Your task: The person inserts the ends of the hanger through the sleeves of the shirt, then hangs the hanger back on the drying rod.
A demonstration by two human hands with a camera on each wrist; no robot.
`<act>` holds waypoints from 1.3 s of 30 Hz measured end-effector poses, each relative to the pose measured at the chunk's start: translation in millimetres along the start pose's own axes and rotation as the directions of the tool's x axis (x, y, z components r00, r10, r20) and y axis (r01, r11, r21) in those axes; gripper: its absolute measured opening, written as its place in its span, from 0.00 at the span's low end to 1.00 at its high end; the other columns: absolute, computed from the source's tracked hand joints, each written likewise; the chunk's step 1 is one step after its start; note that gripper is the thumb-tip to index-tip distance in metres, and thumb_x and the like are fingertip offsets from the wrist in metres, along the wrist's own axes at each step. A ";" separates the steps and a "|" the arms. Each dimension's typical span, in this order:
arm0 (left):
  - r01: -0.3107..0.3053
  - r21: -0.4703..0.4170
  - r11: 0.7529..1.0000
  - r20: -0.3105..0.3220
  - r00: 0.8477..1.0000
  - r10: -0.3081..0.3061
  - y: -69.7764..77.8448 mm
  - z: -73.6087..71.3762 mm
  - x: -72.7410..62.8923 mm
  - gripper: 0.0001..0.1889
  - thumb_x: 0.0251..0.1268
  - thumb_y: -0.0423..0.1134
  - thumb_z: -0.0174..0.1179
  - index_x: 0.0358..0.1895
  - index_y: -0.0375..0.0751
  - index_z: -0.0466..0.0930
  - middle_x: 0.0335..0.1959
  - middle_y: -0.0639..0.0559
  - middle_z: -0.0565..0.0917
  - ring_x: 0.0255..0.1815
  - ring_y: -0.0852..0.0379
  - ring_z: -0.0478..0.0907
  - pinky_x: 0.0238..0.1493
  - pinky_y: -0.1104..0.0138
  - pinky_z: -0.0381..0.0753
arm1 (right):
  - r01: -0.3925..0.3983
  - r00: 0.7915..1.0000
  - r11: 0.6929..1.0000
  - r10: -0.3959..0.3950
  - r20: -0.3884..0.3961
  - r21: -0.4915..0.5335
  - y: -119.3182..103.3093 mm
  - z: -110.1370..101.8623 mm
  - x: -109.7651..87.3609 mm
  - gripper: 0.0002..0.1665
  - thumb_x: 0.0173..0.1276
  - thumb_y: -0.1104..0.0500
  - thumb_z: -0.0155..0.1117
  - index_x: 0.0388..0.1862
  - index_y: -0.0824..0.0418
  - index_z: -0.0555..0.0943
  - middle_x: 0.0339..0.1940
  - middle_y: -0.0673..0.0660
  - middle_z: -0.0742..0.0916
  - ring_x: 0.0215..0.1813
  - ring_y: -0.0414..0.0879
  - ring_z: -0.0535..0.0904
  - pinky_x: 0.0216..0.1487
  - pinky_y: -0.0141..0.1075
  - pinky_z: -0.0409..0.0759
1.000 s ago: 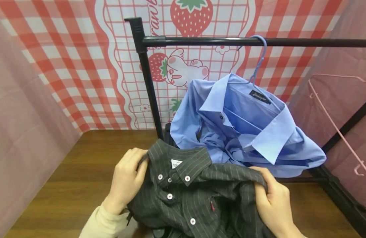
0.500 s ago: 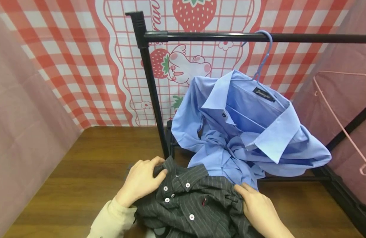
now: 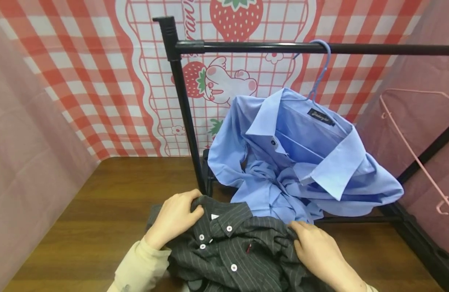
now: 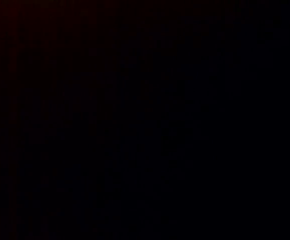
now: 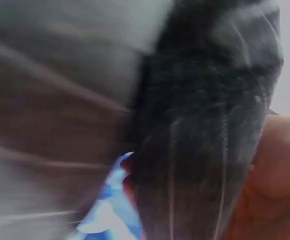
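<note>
By the left hand point(image 3: 175, 217) and the right hand point(image 3: 316, 247), in the head view, a charcoal pinstriped, white-buttoned cloth shirt point(image 3: 242, 249) is gripped at collar and shoulder, before a light-blue collared shirt point(image 3: 305, 158) hung on a black tubular rack point(image 3: 246, 47). The left wrist view is blacked out; in the right, charcoal cloth is blurred.
</note>
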State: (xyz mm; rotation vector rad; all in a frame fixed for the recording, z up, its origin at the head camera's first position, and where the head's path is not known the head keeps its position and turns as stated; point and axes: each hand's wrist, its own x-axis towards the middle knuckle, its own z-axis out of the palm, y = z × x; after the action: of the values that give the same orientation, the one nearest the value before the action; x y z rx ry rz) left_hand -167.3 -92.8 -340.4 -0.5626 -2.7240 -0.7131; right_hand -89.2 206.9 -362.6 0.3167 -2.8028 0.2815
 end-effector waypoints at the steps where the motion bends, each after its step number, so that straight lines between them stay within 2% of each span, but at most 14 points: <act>1: -0.005 -0.013 1.000 -0.011 1.000 0.005 1.9 -2.2 0.0 0.07 0.47 0.36 0.57 0.31 0.52 0.78 0.25 0.60 0.80 0.23 0.61 0.72 0.27 0.63 0.71 | -0.001 1.000 1.000 0.001 -0.011 0.023 -1.2 -3.8 1.7 0.18 0.47 0.69 0.61 0.40 0.59 0.79 0.34 0.53 0.83 0.37 0.52 0.80 0.34 0.47 0.75; 5: -0.053 -0.062 0.997 -0.102 0.994 0.046 8.7 -10.0 -0.8 0.10 0.50 0.32 0.57 0.35 0.50 0.78 0.32 0.57 0.82 0.30 0.58 0.78 0.32 0.60 0.75 | -0.025 0.999 0.981 0.034 -0.042 0.192 -14.9 -18.3 11.2 0.20 0.57 0.66 0.57 0.50 0.60 0.75 0.45 0.55 0.81 0.48 0.52 0.78 0.45 0.49 0.74; 9: -0.167 -0.131 0.977 -0.230 0.964 0.134 12.7 -17.0 -0.4 0.10 0.54 0.29 0.57 0.38 0.48 0.78 0.36 0.57 0.82 0.37 0.58 0.80 0.38 0.61 0.76 | -0.065 0.996 0.934 0.082 -0.033 0.351 -32.2 -22.0 23.3 0.28 0.65 0.52 0.57 0.61 0.63 0.67 0.56 0.58 0.77 0.59 0.53 0.71 0.55 0.50 0.68; 11: -0.230 -0.201 0.952 -0.279 0.945 0.169 12.9 -21.0 0.2 0.11 0.56 0.27 0.56 0.38 0.46 0.78 0.36 0.58 0.81 0.38 0.61 0.78 0.39 0.64 0.76 | -0.071 0.996 0.916 0.088 -0.024 0.394 -37.8 -18.2 31.1 0.37 0.63 0.45 0.58 0.64 0.64 0.63 0.59 0.61 0.75 0.61 0.55 0.69 0.57 0.52 0.67; 13: -0.287 -0.282 0.915 -0.315 0.929 0.195 12.6 -24.3 0.9 0.11 0.58 0.25 0.54 0.38 0.45 0.77 0.36 0.58 0.80 0.38 0.62 0.77 0.40 0.66 0.75 | -0.063 0.995 0.899 0.089 -0.041 0.433 -41.7 -13.4 39.7 0.39 0.60 0.45 0.62 0.64 0.63 0.63 0.57 0.62 0.76 0.58 0.56 0.72 0.54 0.52 0.69; 16: -0.318 -0.383 0.867 -0.324 0.925 0.196 10.2 -26.2 4.5 0.10 0.60 0.25 0.53 0.40 0.44 0.77 0.36 0.56 0.80 0.37 0.62 0.75 0.40 0.68 0.74 | -0.030 0.985 0.870 0.110 -0.136 0.492 -44.2 -6.5 52.5 0.28 0.57 0.52 0.66 0.55 0.60 0.72 0.46 0.58 0.83 0.48 0.51 0.79 0.47 0.47 0.75; 18: -0.306 -0.433 0.848 -0.308 0.934 0.179 8.4 -26.2 8.3 0.09 0.62 0.26 0.52 0.41 0.43 0.76 0.37 0.55 0.80 0.37 0.61 0.75 0.40 0.68 0.74 | 0.005 0.961 0.854 0.139 -0.238 0.521 -44.6 -3.7 60.3 0.17 0.56 0.58 0.68 0.44 0.58 0.78 0.35 0.54 0.85 0.39 0.45 0.81 0.40 0.41 0.76; 20: -0.281 -0.462 0.841 -0.287 0.945 0.158 6.9 -25.6 12.4 0.08 0.63 0.28 0.52 0.42 0.42 0.76 0.37 0.53 0.80 0.38 0.61 0.75 0.41 0.68 0.73 | 0.044 0.927 0.837 0.170 -0.335 0.546 -44.8 -2.6 67.2 0.10 0.55 0.62 0.68 0.37 0.57 0.79 0.29 0.52 0.85 0.33 0.41 0.79 0.35 0.34 0.75; 23: -0.250 -0.490 0.835 -0.276 0.953 0.124 6.1 -24.3 16.1 0.08 0.64 0.29 0.51 0.44 0.41 0.74 0.38 0.52 0.80 0.39 0.60 0.75 0.41 0.67 0.73 | 0.110 0.882 0.813 0.185 -0.433 0.571 -45.6 -3.1 74.3 0.08 0.57 0.64 0.66 0.37 0.58 0.80 0.28 0.52 0.84 0.31 0.39 0.77 0.33 0.28 0.71; 25: -0.224 -0.502 0.835 -0.274 0.957 0.092 6.0 -22.1 16.9 0.08 0.64 0.31 0.51 0.45 0.40 0.73 0.38 0.51 0.80 0.38 0.60 0.75 0.41 0.66 0.73 | 0.146 0.870 0.796 0.179 -0.458 0.588 -46.2 -2.9 75.8 0.08 0.58 0.65 0.64 0.38 0.60 0.79 0.29 0.53 0.84 0.31 0.39 0.77 0.34 0.27 0.70; 28: -0.156 -0.535 0.831 -0.244 0.970 0.026 5.5 -16.4 17.3 0.08 0.66 0.37 0.51 0.45 0.43 0.74 0.36 0.52 0.80 0.36 0.60 0.75 0.39 0.67 0.73 | 0.155 0.875 0.787 0.172 -0.453 0.598 -46.9 0.0 74.9 0.08 0.59 0.66 0.63 0.39 0.60 0.79 0.30 0.53 0.84 0.31 0.38 0.76 0.34 0.26 0.69; 32: -0.070 -0.536 0.841 -0.205 0.978 -0.049 4.0 -9.6 18.3 0.08 0.66 0.43 0.51 0.42 0.47 0.76 0.34 0.54 0.81 0.33 0.61 0.75 0.37 0.68 0.73 | 0.148 0.885 0.805 0.152 -0.439 0.575 -47.5 4.9 75.3 0.10 0.58 0.65 0.64 0.40 0.60 0.79 0.31 0.52 0.84 0.32 0.38 0.77 0.35 0.24 0.69; 36: -0.024 -0.515 0.857 -0.188 0.979 -0.085 2.5 -7.5 17.8 0.06 0.65 0.40 0.53 0.40 0.47 0.77 0.33 0.54 0.82 0.33 0.60 0.75 0.37 0.66 0.73 | 0.153 0.889 0.835 0.117 -0.443 0.529 -46.8 7.8 75.3 0.11 0.57 0.64 0.66 0.40 0.59 0.79 0.32 0.51 0.84 0.33 0.40 0.78 0.36 0.29 0.72; 39: -0.005 -0.498 0.867 -0.157 0.984 -0.085 1.5 -6.4 18.9 0.06 0.64 0.37 0.52 0.40 0.48 0.77 0.34 0.54 0.82 0.33 0.59 0.75 0.37 0.65 0.73 | 0.146 0.890 0.852 0.109 -0.443 0.503 -44.5 9.3 74.4 0.13 0.55 0.65 0.67 0.40 0.60 0.79 0.33 0.51 0.84 0.36 0.42 0.80 0.38 0.35 0.74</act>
State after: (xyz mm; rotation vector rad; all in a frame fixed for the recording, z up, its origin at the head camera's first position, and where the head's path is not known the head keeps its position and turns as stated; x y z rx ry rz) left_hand -182.4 -89.2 -327.8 -0.5164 -2.3862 -1.4261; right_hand -149.9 148.4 -340.4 0.3411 -2.2047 0.9926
